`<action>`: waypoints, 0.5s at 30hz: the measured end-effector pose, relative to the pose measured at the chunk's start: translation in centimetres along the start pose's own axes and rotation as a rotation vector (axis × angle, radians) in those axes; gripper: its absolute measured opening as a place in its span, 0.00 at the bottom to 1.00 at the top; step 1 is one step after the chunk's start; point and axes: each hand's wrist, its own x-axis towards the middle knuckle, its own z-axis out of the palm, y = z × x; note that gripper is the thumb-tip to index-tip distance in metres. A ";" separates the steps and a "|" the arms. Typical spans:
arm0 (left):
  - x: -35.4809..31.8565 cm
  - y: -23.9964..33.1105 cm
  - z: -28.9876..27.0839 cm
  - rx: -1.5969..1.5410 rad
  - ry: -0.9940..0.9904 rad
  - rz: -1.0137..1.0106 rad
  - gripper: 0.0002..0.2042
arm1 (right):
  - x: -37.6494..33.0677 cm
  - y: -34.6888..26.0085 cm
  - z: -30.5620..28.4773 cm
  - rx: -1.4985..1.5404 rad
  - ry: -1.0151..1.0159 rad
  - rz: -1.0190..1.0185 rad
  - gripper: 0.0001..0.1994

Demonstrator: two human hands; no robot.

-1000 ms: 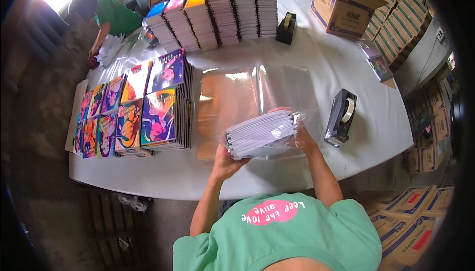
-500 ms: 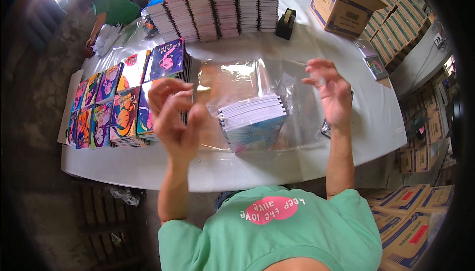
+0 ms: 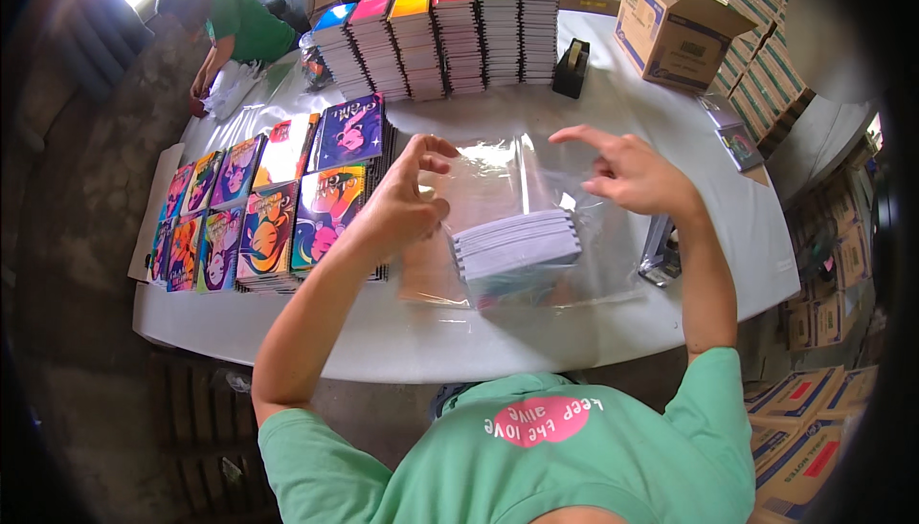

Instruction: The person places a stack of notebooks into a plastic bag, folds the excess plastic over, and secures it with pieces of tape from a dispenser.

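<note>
Both hands have shifted since the half-second-earlier frame: the left hand (image 3: 410, 197) has swung in from over the illustrated notebooks (image 3: 273, 227) to the bundle's left, and the right hand (image 3: 637, 175) has turned its fingers inward. Notebook bundle (image 3: 517, 246) has kept its place on the tabletop (image 3: 383, 347), near the front edge, with white page edges facing up and dark binding along the sides.

Grip, left: fingers curled, thumb apart from them, no bundle held. Grip, right: index finger stretched toward the left, thumb lower and parted from it. Whether either one brushes the clear film (image 3: 488, 165) cannot be told; it is too transparent there.

Film lies flat behind the bundle and spreads to both sides; sheet or bag, not certain. Tape dispenser (image 3: 661, 261) stands to the right, partly hidden behind the right forearm.

Step in hand (judgement): bundle set down on its wrapping, hands over the film to gather it. Bundle looks only loosely covered, no closure seen.

Next move (judgement) calls for a light pinch on the loose film at each side, an even pull to take out slack, and page edges kept square. Risk: slick film slipping, or the bundle leaning if one side is pulled harder.
</note>
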 end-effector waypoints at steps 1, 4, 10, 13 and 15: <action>-0.4 0.5 0.0 -0.090 -0.008 -0.014 0.29 | -1.0 -1.2 -0.8 0.055 0.032 0.048 0.30; -1.2 2.3 0.3 -0.099 0.022 0.066 0.29 | -2.2 -0.4 -0.4 0.149 0.126 0.036 0.32; -1.2 0.4 1.2 0.022 0.057 0.096 0.28 | -2.8 -0.2 1.3 0.148 0.222 0.151 0.33; -1.4 -0.2 1.1 0.037 0.077 0.139 0.27 | -3.2 0.4 1.7 0.484 0.250 0.160 0.32; -1.4 -1.6 1.1 -0.026 0.052 0.105 0.27 | -2.8 1.9 3.3 0.821 0.219 0.095 0.32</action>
